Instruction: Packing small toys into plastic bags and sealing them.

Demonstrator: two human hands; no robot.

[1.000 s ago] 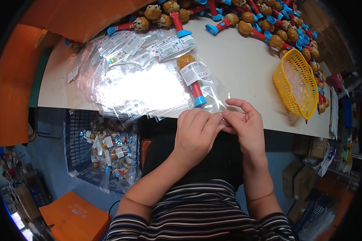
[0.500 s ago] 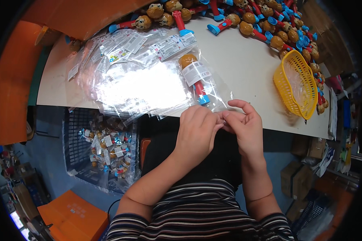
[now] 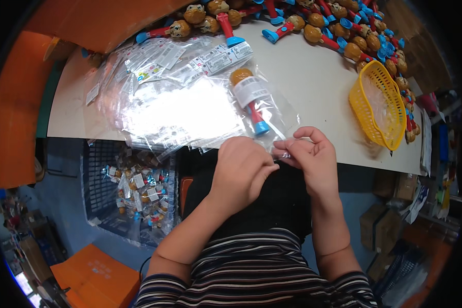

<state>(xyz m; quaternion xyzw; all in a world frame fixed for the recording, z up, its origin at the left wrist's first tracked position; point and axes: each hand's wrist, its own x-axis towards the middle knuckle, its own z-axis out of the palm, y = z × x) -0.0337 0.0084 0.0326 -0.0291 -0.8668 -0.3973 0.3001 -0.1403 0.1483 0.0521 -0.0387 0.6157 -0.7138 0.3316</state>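
A clear plastic bag (image 3: pixel 272 110) lies at the table's near edge with a toy (image 3: pixel 248 100) inside: brown round head, red stem, blue foot, white label. My left hand (image 3: pixel 241 172) and my right hand (image 3: pixel 310 159) meet at the bag's open end by the table edge, both pinching the plastic. A pile of empty clear bags (image 3: pixel 169 97) with white labels spreads left of it on the table (image 3: pixel 318 87).
Several loose brown-headed toys (image 3: pixel 344 36) with red stems and blue feet line the table's far side and right. A yellow plastic basket (image 3: pixel 377 105) sits at the right. Below the table on the left, a dark crate (image 3: pixel 131 192) holds bagged toys. An orange box (image 3: pixel 95 274) stands on the floor.
Both hands stay at the bag's open end with only small finger movement; the bagged toy has barely shifted.
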